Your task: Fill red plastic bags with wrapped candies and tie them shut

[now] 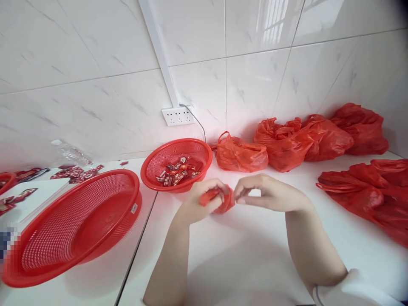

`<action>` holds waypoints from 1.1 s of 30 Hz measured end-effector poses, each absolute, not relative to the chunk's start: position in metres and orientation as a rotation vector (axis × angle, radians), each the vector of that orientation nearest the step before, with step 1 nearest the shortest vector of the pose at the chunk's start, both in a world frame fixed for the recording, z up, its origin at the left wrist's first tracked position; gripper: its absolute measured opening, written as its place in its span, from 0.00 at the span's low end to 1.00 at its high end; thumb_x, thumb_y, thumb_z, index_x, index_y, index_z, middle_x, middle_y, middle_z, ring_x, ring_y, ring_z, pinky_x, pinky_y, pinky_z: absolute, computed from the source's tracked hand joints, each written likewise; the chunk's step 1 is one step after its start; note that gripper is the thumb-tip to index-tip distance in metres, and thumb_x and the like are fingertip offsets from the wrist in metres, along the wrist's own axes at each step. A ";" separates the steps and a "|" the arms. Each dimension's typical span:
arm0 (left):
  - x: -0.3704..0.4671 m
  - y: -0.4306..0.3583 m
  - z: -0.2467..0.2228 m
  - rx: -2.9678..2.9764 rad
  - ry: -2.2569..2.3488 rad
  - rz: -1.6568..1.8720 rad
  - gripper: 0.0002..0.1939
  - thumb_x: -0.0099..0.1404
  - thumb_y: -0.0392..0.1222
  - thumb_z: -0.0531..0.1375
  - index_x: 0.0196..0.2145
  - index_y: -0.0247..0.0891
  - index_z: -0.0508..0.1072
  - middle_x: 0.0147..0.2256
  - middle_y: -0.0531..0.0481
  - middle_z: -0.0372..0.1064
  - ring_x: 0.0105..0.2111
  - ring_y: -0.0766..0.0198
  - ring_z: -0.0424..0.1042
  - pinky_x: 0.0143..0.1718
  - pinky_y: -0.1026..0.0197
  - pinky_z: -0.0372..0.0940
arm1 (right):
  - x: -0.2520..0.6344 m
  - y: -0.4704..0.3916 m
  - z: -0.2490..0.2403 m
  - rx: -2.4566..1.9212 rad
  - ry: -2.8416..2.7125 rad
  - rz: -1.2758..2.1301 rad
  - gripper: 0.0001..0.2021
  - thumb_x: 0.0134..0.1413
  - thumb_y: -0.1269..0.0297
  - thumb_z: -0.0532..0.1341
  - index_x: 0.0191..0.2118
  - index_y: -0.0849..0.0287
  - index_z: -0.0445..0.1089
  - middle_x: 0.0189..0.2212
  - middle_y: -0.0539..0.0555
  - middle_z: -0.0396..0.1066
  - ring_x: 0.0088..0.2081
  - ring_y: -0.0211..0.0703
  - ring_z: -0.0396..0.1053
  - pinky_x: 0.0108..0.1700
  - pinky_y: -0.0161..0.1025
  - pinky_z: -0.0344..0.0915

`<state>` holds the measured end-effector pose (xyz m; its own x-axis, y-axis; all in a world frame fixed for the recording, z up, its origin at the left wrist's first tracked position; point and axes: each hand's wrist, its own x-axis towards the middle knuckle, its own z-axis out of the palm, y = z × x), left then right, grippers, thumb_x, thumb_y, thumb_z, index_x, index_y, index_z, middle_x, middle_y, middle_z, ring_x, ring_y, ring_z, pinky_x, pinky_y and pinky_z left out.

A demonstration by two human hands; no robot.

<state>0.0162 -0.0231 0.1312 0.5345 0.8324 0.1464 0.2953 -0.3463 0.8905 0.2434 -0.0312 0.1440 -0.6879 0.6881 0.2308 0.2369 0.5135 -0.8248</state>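
Observation:
Low over the white table, my left hand is closed round a small crumpled red plastic bag. My right hand is at the bag's right edge, its thumb and fingertips pinched together on the red plastic. Just behind my left hand stands a red mesh basket holding several small wrapped packets in red and dark wrappers. What the small bag contains, if anything, cannot be seen.
A large red basket stands at the left, near loose packets and a clear bottle. Filled red bags line the tiled wall; more red bags lie at the right. A seam crosses the table.

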 end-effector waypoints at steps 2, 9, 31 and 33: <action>0.015 -0.028 0.135 2.195 0.942 0.689 0.10 0.57 0.28 0.55 0.32 0.39 0.73 0.30 0.54 0.71 0.29 0.68 0.67 0.31 0.65 0.60 | 0.236 -0.023 0.136 -0.791 -1.975 1.047 0.09 0.62 0.61 0.57 0.43 0.57 0.70 0.41 0.54 0.73 0.42 0.41 0.71 0.45 0.40 0.68; 0.003 -0.029 0.131 2.462 0.781 0.756 0.15 0.58 0.23 0.55 0.34 0.41 0.75 0.34 0.53 0.72 0.34 0.67 0.70 0.32 0.66 0.62 | 0.211 -0.005 0.113 -0.547 -1.902 1.294 0.24 0.56 0.63 0.64 0.58 0.52 0.60 0.52 0.56 0.67 0.42 0.38 0.68 0.42 0.39 0.68; -0.021 -0.014 0.133 2.514 1.235 1.008 0.16 0.70 0.42 0.52 0.52 0.44 0.73 0.49 0.49 0.74 0.50 0.60 0.72 0.53 0.58 0.63 | 0.226 -0.002 0.119 -1.068 -1.650 0.828 0.13 0.60 0.65 0.55 0.45 0.59 0.73 0.27 0.50 0.73 0.21 0.34 0.65 0.28 0.35 0.65; -0.026 -0.014 0.135 2.472 1.298 0.964 0.16 0.70 0.44 0.51 0.48 0.42 0.76 0.48 0.48 0.75 0.48 0.60 0.73 0.51 0.59 0.63 | 0.237 0.001 0.120 -1.120 -1.610 0.769 0.13 0.57 0.66 0.55 0.44 0.60 0.74 0.24 0.49 0.71 0.20 0.34 0.64 0.27 0.35 0.65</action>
<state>-0.0264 -0.0142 0.1348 0.4059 0.7902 0.4592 0.6682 -0.5994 0.4407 0.2371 0.0012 0.1197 -0.0832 0.9277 0.3640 0.2999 0.3716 -0.8786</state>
